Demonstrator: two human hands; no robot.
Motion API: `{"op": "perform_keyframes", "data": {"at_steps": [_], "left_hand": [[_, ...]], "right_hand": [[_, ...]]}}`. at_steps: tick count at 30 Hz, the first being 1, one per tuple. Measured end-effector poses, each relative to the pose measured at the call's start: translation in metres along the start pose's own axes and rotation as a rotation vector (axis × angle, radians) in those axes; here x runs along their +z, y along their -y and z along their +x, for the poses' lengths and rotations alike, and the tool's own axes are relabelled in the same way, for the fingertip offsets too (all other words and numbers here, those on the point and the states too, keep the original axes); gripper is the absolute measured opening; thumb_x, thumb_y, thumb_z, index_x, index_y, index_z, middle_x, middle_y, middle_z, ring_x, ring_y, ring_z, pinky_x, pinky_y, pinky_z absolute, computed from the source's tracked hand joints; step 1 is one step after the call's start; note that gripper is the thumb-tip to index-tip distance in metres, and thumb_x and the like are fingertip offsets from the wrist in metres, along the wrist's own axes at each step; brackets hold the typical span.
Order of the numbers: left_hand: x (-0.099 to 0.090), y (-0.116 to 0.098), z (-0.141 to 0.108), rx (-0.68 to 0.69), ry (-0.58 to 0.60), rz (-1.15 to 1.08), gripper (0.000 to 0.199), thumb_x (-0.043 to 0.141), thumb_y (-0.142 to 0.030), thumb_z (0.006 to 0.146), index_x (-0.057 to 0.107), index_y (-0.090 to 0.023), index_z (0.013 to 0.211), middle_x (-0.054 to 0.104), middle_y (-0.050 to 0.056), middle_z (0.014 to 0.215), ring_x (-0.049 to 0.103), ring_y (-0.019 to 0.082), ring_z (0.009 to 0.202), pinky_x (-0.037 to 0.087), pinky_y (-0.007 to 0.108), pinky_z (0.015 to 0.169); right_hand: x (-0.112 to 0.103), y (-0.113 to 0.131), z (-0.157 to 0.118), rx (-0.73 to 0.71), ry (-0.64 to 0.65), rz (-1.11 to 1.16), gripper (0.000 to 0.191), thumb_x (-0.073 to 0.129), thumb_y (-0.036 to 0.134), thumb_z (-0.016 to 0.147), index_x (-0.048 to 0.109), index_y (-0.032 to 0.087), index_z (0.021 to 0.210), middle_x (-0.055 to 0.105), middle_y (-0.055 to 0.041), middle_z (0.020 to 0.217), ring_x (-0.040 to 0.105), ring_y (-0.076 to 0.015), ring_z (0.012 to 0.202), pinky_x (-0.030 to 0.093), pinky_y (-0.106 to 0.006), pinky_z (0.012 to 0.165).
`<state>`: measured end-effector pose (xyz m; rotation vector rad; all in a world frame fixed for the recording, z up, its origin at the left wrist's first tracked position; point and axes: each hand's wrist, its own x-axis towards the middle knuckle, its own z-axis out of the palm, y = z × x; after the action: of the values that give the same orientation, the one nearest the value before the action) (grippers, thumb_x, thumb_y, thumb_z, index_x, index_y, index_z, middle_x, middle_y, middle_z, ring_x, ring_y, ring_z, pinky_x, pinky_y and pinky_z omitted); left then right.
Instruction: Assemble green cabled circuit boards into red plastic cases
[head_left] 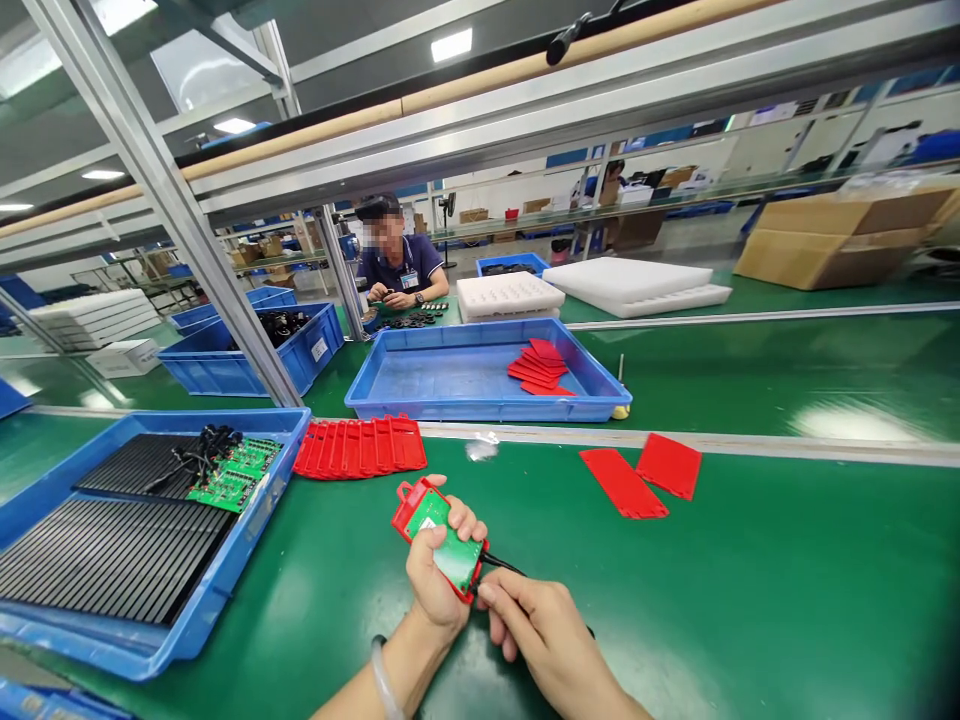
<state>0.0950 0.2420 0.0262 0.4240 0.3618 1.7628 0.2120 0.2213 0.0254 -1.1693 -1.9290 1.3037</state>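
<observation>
Reaching in from the lower edge, a right hand (555, 630) is pinching its thumb and forefinger together on black cable (504, 565), while the left hand (433, 580), a pale bracelet (384, 680) circling its wrist, is wrapping its fingers around a red case (405, 510). Both are working just above a glossy green bench (712, 620), whose smooth top is throwing back ceiling light in pale patches. Metal posts and rails (169, 200) are slanting across the workshop, and beyond them a co-worker in a dark shirt (401, 262) is leaning over small dark parts (409, 320). Thick white foam slabs (637, 282) and a creased cardboard box (840, 240) are resting on the far side.

At left, a blue plastic tray (157, 655) is carrying ribbed black strips (120, 560) and green circuit boards (225, 490) under a tangle of black leads (202, 450). Beside it, red frames (360, 447) are overlapping in a row; to the right, two flat red plates (622, 483) are lying on the green top, and more thin red plates (540, 365) are fanning out inside a shallow blue bin (465, 408).

Held near the center of the bench, the rectangular red case is framing a green board (455, 556). Its long axis is running diagonally, the looped end pointing up and left, away from the person, the cabled end pointing down and right toward the right hand.
</observation>
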Motion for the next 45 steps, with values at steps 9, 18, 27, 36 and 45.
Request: {"op": "perform_keyframes", "data": {"at_steps": [9, 18, 27, 36, 45], "left_hand": [[0.004, -0.004, -0.001, 0.006, -0.044, -0.075, 0.031, 0.051, -0.022, 0.071, 0.055, -0.022, 0.102, 0.036, -0.001, 0.070, 0.036, 0.012, 0.061, 0.033, 0.028, 0.062], [0.008, -0.010, -0.001, -0.056, 0.016, -0.137, 0.030, 0.051, -0.024, 0.072, 0.055, -0.021, 0.102, 0.034, -0.001, 0.069, 0.033, 0.011, 0.060, 0.031, 0.026, 0.061], [0.004, -0.013, -0.003, -0.092, 0.013, -0.007, 0.033, 0.052, -0.019, 0.074, 0.053, -0.023, 0.107, 0.040, 0.000, 0.070, 0.037, 0.012, 0.061, 0.033, 0.028, 0.063], [-0.001, -0.001, -0.005, -0.082, -0.148, 0.011, 0.024, 0.050, -0.018, 0.075, 0.053, -0.023, 0.099, 0.039, -0.001, 0.068, 0.037, 0.011, 0.058, 0.032, 0.026, 0.060], [0.008, -0.008, -0.004, -0.044, -0.042, -0.048, 0.028, 0.054, -0.023, 0.072, 0.054, -0.023, 0.100, 0.036, -0.001, 0.069, 0.035, 0.011, 0.060, 0.032, 0.026, 0.061]], "right_hand": [[0.022, -0.008, 0.004, 0.201, -0.002, 0.430, 0.059, 0.042, 0.072, 0.078, 0.056, 0.016, 0.067, 0.049, 0.0044, 0.041, 0.037, -0.0049, 0.029, 0.025, -0.018, 0.035], [0.018, 0.000, 0.007, 0.266, 0.211, 0.759, 0.053, 0.055, 0.068, 0.073, 0.054, 0.015, 0.064, 0.038, 0.0097, 0.035, 0.024, -0.0016, 0.025, 0.014, -0.017, 0.030], [-0.006, 0.005, 0.000, -0.216, 0.027, -0.177, 0.038, 0.039, 0.035, 0.095, 0.054, 0.017, 0.065, 0.058, -0.0003, 0.061, 0.050, -0.0096, 0.052, 0.034, -0.022, 0.051], [-0.003, -0.006, 0.000, -0.648, -0.372, -0.654, 0.032, 0.036, 0.021, 0.097, 0.060, 0.017, 0.075, 0.059, -0.0012, 0.060, 0.052, -0.0130, 0.051, 0.030, -0.028, 0.051], [0.010, 0.003, 0.003, 0.211, 0.212, 0.480, 0.051, 0.046, 0.065, 0.079, 0.053, 0.017, 0.063, 0.036, 0.0087, 0.041, 0.024, -0.0044, 0.031, 0.018, -0.021, 0.035]]}}
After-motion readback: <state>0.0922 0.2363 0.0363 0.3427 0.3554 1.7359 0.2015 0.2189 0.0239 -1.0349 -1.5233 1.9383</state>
